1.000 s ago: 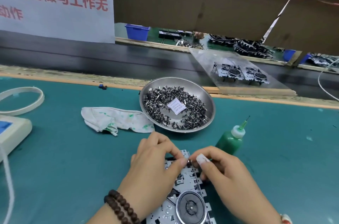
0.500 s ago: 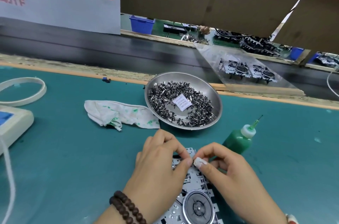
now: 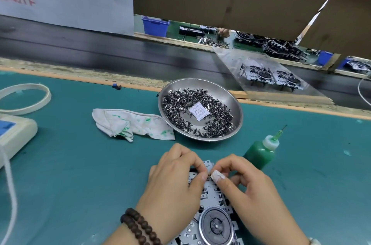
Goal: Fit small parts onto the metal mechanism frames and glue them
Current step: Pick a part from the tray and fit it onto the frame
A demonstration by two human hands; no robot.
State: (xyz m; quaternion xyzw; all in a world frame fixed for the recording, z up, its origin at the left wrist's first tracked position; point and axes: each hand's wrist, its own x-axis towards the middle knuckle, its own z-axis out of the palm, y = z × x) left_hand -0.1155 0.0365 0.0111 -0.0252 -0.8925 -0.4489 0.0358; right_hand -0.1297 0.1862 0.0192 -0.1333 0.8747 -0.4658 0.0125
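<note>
Head view: the frame (image 3: 213, 194) lies flat on the teal tabletop (image 3: 70, 164) at the near edge, its round hub toward the person, and both hands meet over its far end. The left hand (image 3: 176, 180) curls over the frame's left side, thumb and forefinger brought together at the meeting point; the right hand (image 3: 247, 184), its forefinger tip taped white, pinches in from the other side. Between the 2 sets of fingertips sits a tiny dark part (image 3: 210, 177), too small to make out, so each grip reads as closed on it, though which hand truly carries it I cannot tell. Behind the hands a steel bowl (image 3: 232, 102) holds a heap of small dark parts with a white paper slip on top; a stained cloth (image 3: 132, 122) lies just left of it, touching its rim. The green glue bottle (image 3: 260, 154) stands upright just beyond the right hand, needle tip bare. 2 more frames (image 3: 271, 76) rest on a clear sheet by the conveyor. Judging from this, the part is being seated and glue comes next. The risks: the part may slip from the pinch and vanish into the frame's openings, or sit crooked since the fingers hide the seat; the right hand, drawing back, could knock the bottle over.
</note>
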